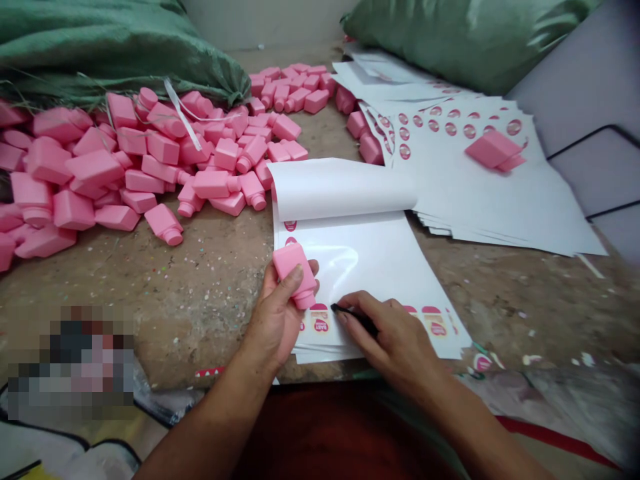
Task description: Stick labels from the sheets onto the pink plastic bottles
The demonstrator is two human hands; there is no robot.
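My left hand (281, 312) is wrapped round a pink plastic bottle (294, 268), its neck tilted down toward me. Beneath it lies a white sticker sheet (373, 257) on a stack, its far end curled over. Along the near edge of the sheet runs a row of red and cream labels, among them a baby label (321, 322) just right of the bottle's neck. My right hand (387, 330) grips a thin black tool (357, 317), its kind unclear. The tool's tip touches or hovers close to that label's upper right corner. My right palm hides part of the row.
A heap of pink bottles (150, 153) covers the table's (210, 293) left side, below a green sack (115, 47). More sticker sheets (480, 187) lie on the right with one pink bottle (495, 151) on top. Another green sack (460, 40) stands behind.
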